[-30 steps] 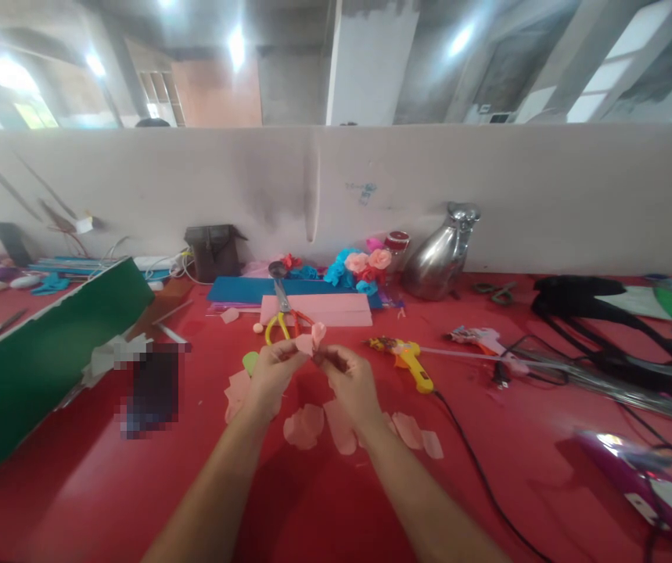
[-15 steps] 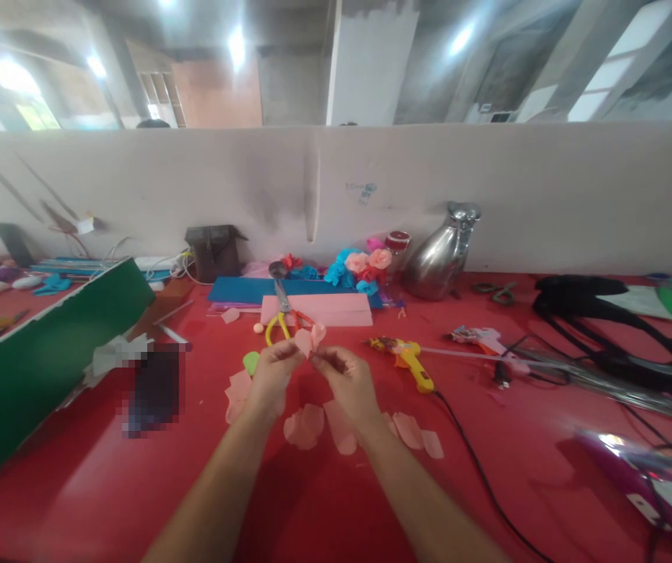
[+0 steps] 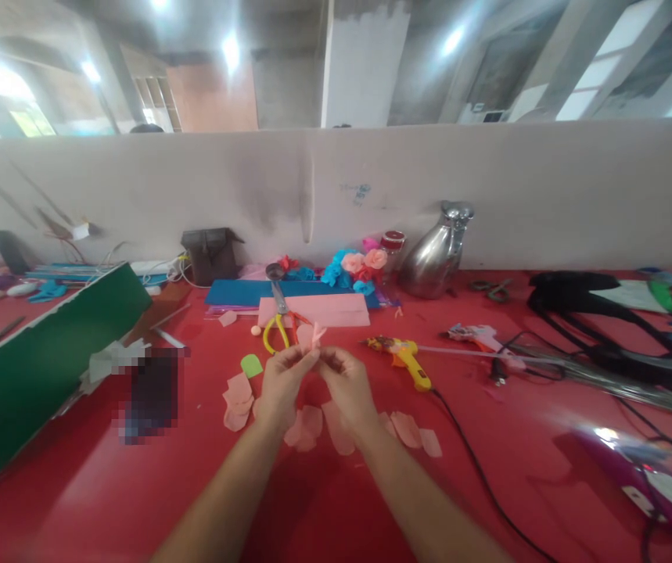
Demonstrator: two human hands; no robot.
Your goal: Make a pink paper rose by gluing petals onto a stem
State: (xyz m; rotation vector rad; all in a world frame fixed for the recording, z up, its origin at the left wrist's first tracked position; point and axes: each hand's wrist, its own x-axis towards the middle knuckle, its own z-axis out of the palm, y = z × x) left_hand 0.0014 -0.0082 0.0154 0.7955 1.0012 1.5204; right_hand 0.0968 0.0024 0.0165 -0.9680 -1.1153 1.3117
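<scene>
Paper bud (image 3: 310, 336), pink and small, stands in the head view between the left hand (image 3: 280, 383) and the right hand (image 3: 344, 381), which are drawn together, fingertips pinched on its base above the middle of the red tabletop (image 3: 136, 500). Loose pink petals (image 3: 406, 430) lie around the forearms — nearer the near edge than the bud — with a green piece (image 3: 251, 365) left of the hands. Beyond, scissors (image 3: 277, 335) lie across a pink paper strip (image 3: 339, 311). Right of the hands rests a yellow glue gun (image 3: 411, 363). Toward the far edge sit coloured paper flowers (image 3: 364, 263) and a steel jug (image 3: 436, 256).
</scene>
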